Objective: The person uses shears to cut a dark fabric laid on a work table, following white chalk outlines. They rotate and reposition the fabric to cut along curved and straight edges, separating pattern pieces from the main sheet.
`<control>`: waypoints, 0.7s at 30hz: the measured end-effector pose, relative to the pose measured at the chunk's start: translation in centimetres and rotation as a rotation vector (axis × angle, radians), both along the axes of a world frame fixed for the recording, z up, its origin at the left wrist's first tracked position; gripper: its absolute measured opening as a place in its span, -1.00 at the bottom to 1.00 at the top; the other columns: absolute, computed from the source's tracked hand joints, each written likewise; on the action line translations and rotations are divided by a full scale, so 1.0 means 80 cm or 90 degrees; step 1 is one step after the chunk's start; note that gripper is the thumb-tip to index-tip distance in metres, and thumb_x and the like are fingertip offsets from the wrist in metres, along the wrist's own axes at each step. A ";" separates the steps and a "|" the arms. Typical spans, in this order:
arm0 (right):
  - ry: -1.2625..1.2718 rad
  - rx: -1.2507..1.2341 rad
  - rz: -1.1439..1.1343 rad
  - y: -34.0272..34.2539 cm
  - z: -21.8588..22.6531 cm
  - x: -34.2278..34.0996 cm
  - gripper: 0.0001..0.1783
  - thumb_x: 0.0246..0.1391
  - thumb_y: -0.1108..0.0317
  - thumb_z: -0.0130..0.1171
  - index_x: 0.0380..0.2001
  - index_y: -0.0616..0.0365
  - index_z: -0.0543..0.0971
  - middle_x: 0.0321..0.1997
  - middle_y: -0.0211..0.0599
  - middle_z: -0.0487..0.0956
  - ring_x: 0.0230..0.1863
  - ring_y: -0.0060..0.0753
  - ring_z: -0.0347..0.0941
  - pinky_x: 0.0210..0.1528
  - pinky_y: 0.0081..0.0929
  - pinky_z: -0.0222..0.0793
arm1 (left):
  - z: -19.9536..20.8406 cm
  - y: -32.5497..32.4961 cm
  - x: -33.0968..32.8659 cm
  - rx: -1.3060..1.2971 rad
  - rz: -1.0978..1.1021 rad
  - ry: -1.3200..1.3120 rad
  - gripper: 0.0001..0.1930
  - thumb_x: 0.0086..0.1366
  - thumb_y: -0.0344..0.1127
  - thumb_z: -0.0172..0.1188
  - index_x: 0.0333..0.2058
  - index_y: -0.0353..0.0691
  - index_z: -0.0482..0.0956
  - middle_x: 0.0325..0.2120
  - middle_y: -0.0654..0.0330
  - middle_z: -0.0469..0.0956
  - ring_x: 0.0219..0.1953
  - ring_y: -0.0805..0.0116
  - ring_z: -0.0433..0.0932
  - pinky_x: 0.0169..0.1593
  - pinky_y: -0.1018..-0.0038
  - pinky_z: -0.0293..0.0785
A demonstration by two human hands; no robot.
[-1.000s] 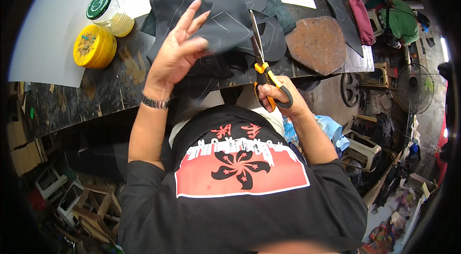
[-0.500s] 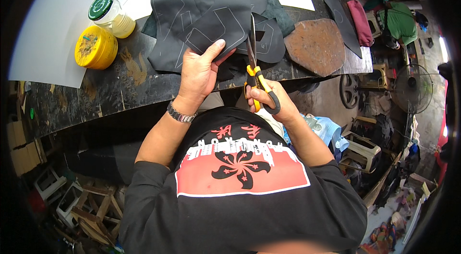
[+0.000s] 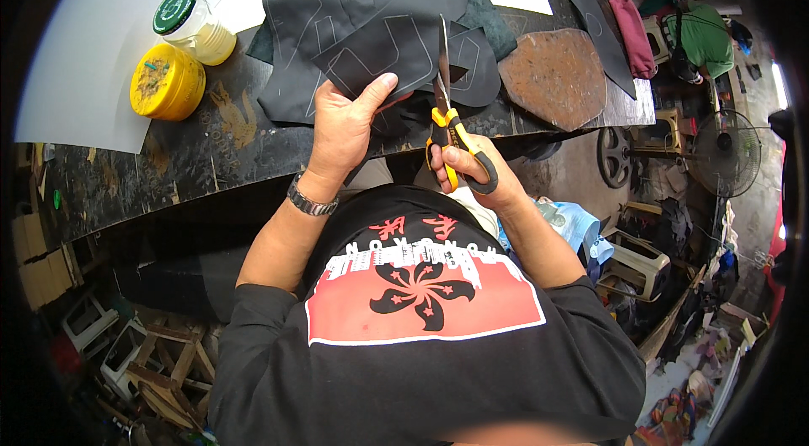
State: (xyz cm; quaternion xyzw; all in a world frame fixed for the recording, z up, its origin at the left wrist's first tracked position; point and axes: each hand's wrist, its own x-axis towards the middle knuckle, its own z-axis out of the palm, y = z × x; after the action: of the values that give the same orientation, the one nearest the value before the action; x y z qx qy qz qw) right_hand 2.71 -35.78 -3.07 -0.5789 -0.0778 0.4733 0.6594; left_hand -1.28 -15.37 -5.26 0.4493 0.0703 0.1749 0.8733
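Observation:
My left hand (image 3: 345,128) grips the near edge of a black leather piece (image 3: 383,50) marked with pale outlines, thumb on top and the other fingers mostly hidden below. In my right hand (image 3: 482,166) are scissors (image 3: 451,130) with yellow and black handles, my fingers through the loops. Their blades point away from me, upright along the right edge of the held piece. A larger marked black leather sheet (image 3: 291,33) lies beneath and behind it. To the right of the blades is another black piece (image 3: 480,67) with drawn lines.
A yellow tub (image 3: 167,85) and a green-lidded glass jar (image 3: 202,35) stand left on the dark worn table (image 3: 223,164). Right of the leather lies a brown board (image 3: 556,80), then a long black piece (image 3: 600,33) and a maroon bundle (image 3: 632,37). A fan (image 3: 726,154) stands farther right.
The held leather piece and my left hand have shifted slightly left and turned a little. The scissors stay along its right edge, with their handles still spread slightly.

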 end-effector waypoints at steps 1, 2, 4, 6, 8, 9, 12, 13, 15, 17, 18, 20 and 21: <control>-0.001 -0.003 -0.004 0.000 -0.001 0.000 -0.60 0.06 0.07 0.32 -0.33 0.18 0.47 -0.46 -0.44 0.44 -0.49 -0.65 0.40 -0.52 -0.69 0.40 | 0.000 0.001 0.001 0.020 0.005 0.004 -0.74 0.27 -0.56 0.16 -0.05 -0.31 0.52 -0.13 0.15 0.59 -0.14 0.38 0.60 -0.01 0.42 0.59; -0.002 -0.007 -0.009 -0.001 -0.002 -0.001 -0.61 0.06 0.07 0.32 -0.34 0.18 0.47 -0.47 -0.44 0.44 -0.50 -0.65 0.40 -0.54 -0.70 0.39 | 0.000 0.003 0.001 0.038 0.010 0.018 -0.75 0.27 -0.56 0.17 -0.06 -0.31 0.53 -0.14 0.14 0.60 -0.15 0.38 0.61 -0.01 0.42 0.59; -0.014 -0.013 -0.021 -0.001 -0.004 -0.003 -0.62 0.06 0.08 0.31 -0.40 0.20 0.47 -0.50 -0.41 0.44 -0.55 -0.64 0.38 -0.59 -0.70 0.35 | 0.001 0.007 0.002 0.028 -0.004 0.017 -0.76 0.26 -0.56 0.17 -0.08 -0.31 0.54 -0.16 0.14 0.61 -0.16 0.37 0.61 -0.02 0.42 0.59; -0.039 -0.014 -0.034 0.000 -0.007 -0.005 -0.62 0.06 0.10 0.27 -0.47 0.25 0.48 -0.56 -0.34 0.45 -0.63 -0.59 0.37 -0.62 -0.69 0.29 | 0.001 0.011 0.003 0.036 -0.010 0.028 -0.76 0.26 -0.56 0.18 -0.09 -0.31 0.54 -0.17 0.13 0.61 -0.17 0.37 0.62 -0.03 0.42 0.60; -0.045 -0.035 -0.023 -0.002 -0.007 -0.004 -0.63 0.06 0.12 0.28 -0.48 0.24 0.48 -0.58 -0.35 0.43 -0.66 -0.60 0.35 -0.65 -0.68 0.28 | 0.001 0.015 0.004 0.063 -0.008 0.041 -0.76 0.25 -0.56 0.19 -0.09 -0.31 0.54 -0.18 0.13 0.62 -0.18 0.36 0.62 -0.04 0.41 0.60; -0.049 -0.039 -0.019 -0.002 -0.007 -0.004 -0.63 0.05 0.12 0.28 -0.48 0.24 0.48 -0.60 -0.35 0.43 -0.67 -0.60 0.34 -0.66 -0.68 0.27 | 0.001 0.016 0.004 0.050 -0.011 0.038 -0.76 0.25 -0.56 0.19 -0.09 -0.31 0.54 -0.18 0.13 0.62 -0.17 0.36 0.62 -0.04 0.41 0.60; -0.050 -0.053 -0.013 -0.003 -0.007 -0.004 -0.64 0.03 0.14 0.29 -0.48 0.23 0.48 -0.62 -0.37 0.42 -0.71 -0.62 0.32 -0.69 -0.69 0.25 | 0.002 0.020 0.004 0.028 -0.021 0.030 -0.76 0.25 -0.56 0.19 -0.10 -0.32 0.54 -0.17 0.13 0.62 -0.17 0.36 0.62 -0.05 0.41 0.60; -0.051 -0.060 -0.017 -0.003 -0.007 -0.004 -0.65 0.03 0.14 0.29 -0.48 0.23 0.48 -0.63 -0.37 0.41 -0.71 -0.63 0.32 -0.69 -0.69 0.24 | 0.003 0.022 0.005 0.030 -0.024 0.028 -0.76 0.25 -0.56 0.18 -0.10 -0.32 0.54 -0.17 0.13 0.62 -0.17 0.36 0.62 -0.05 0.41 0.60; -0.048 -0.067 -0.027 -0.001 -0.008 -0.005 -0.65 0.01 0.15 0.31 -0.49 0.23 0.48 -0.63 -0.39 0.41 -0.72 -0.64 0.32 -0.70 -0.70 0.23 | 0.004 0.024 0.005 0.032 -0.028 0.025 -0.76 0.25 -0.57 0.18 -0.10 -0.31 0.54 -0.17 0.13 0.62 -0.17 0.36 0.62 -0.06 0.42 0.60; -0.053 -0.064 -0.027 -0.001 -0.007 -0.006 -0.65 0.00 0.15 0.32 -0.49 0.22 0.48 -0.64 -0.40 0.41 -0.73 -0.64 0.31 -0.71 -0.71 0.22 | 0.006 0.025 0.005 0.029 -0.032 0.024 -0.76 0.25 -0.57 0.19 -0.10 -0.31 0.54 -0.17 0.14 0.62 -0.17 0.37 0.62 -0.07 0.42 0.61; -0.053 -0.056 -0.028 0.000 -0.006 -0.006 -0.65 0.00 0.15 0.32 -0.50 0.22 0.48 -0.65 -0.40 0.41 -0.74 -0.65 0.30 -0.72 -0.72 0.21 | 0.007 0.025 0.005 0.034 -0.027 0.024 -0.78 0.25 -0.54 0.19 -0.11 -0.32 0.55 -0.19 0.15 0.62 -0.20 0.40 0.62 -0.08 0.44 0.61; -0.055 -0.063 -0.030 0.000 -0.006 -0.007 -0.65 0.00 0.16 0.32 -0.50 0.22 0.48 -0.65 -0.40 0.40 -0.75 -0.65 0.30 -0.73 -0.72 0.20 | 0.008 0.024 0.005 0.042 -0.019 0.016 -0.82 0.26 -0.50 0.20 -0.15 -0.35 0.57 -0.23 0.18 0.63 -0.25 0.46 0.60 -0.10 0.47 0.62; -0.053 -0.059 -0.032 0.000 -0.006 -0.007 -0.65 0.00 0.16 0.32 -0.50 0.22 0.48 -0.65 -0.40 0.40 -0.75 -0.65 0.29 -0.73 -0.72 0.19 | 0.008 0.024 0.005 0.045 -0.017 0.023 -0.82 0.26 -0.50 0.20 -0.15 -0.35 0.57 -0.23 0.18 0.62 -0.25 0.46 0.60 -0.10 0.46 0.62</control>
State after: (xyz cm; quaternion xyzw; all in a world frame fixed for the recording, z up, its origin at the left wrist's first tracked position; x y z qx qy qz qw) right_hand 2.15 -35.76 -3.57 -0.6295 -0.0684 0.4351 0.6401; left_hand -0.85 -13.42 -4.63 0.4835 0.0737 0.1575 0.8579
